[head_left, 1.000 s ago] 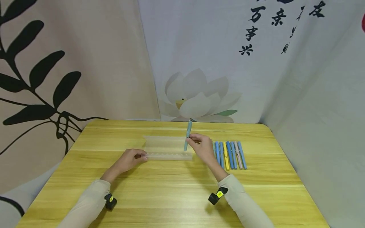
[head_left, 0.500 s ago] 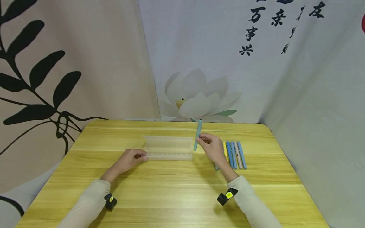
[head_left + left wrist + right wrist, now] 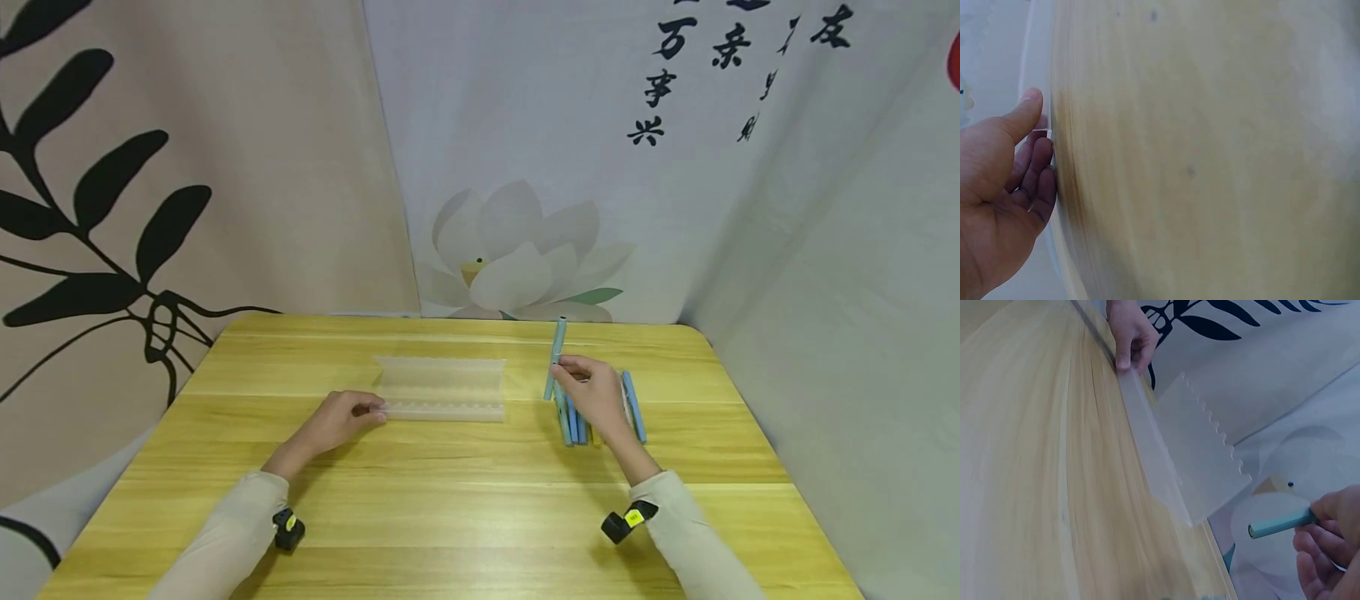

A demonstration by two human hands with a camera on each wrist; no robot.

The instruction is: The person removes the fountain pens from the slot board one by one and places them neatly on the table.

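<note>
A clear plastic pen rack (image 3: 442,412) with a scalloped edge stands mid-table. My left hand (image 3: 348,421) pinches its near left end; in the left wrist view thumb and fingertips meet at the clear edge (image 3: 1040,130). To the right, my right hand (image 3: 596,393) holds a light teal pen (image 3: 557,350) between thumb and fingers, raised and nearly upright. The right wrist view shows one end of that pen pointing toward the rack (image 3: 1200,456). Under and beside the right hand lies a row of pens (image 3: 636,408), blue, teal and yellow, partly hidden by the hand.
The wooden table (image 3: 450,517) reaches back to a fabric curtain (image 3: 525,167) with printed flower and characters. A second curtain (image 3: 825,250) hangs along the right side. Black cameras (image 3: 630,522) are strapped to both wrists.
My right hand has moved right with the teal pen, away from the rack and over the row of pens. My left hand stays at the rack's end.
</note>
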